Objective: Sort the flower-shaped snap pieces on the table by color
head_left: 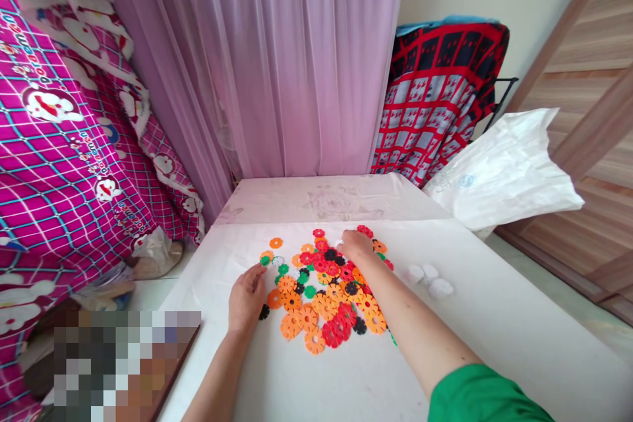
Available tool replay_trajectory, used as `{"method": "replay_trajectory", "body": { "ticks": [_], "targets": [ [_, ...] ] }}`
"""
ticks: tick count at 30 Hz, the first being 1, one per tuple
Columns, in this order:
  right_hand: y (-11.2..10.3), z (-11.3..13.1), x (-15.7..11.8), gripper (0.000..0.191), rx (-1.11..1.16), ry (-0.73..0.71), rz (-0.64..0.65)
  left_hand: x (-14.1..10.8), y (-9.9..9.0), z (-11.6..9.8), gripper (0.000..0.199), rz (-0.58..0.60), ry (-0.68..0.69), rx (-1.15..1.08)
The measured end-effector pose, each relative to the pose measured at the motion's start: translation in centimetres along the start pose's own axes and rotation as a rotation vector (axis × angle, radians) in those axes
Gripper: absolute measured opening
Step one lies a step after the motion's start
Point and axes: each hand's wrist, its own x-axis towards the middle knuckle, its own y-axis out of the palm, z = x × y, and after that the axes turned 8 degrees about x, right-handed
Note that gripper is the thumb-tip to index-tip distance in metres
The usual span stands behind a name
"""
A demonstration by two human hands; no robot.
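Observation:
A loose heap of flat, notched plastic discs (326,306) in orange, red, black, green and white lies on the white-covered table. My right hand (357,245) reaches to the far side of the heap, its fingers closed at a white notched disc (339,244) that is partly covered. At the heap's left edge is my left hand (250,293), fingers partly bent and apart, with the tips beside a green notched disc (265,260). Close by lies another white notched disc (277,261). Several white discs (430,280) form a small group to the right of my right forearm.
A white bag (509,168) stands at the table's right edge. Behind the table (326,201) hang pink curtains (297,59). A red checked cloth (430,92) drapes at the back right, and pink patterned fabric (99,125) hangs on the left.

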Motion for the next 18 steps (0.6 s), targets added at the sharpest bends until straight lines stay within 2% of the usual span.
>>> {"method": "replay_trajectory", "body": {
  "ticks": [11, 18],
  "targets": [
    [0.1, 1.0, 0.1, 0.029, -0.021, -0.039, -0.001, 0.0, 0.2, 0.1, 0.029, -0.012, -0.002, 0.004],
    [-0.2, -0.1, -0.4, 0.033, 0.042, -0.034, -0.052, 0.0, 0.1, 0.0, 0.029, 0.002, -0.001, 0.009]
  ]
}}
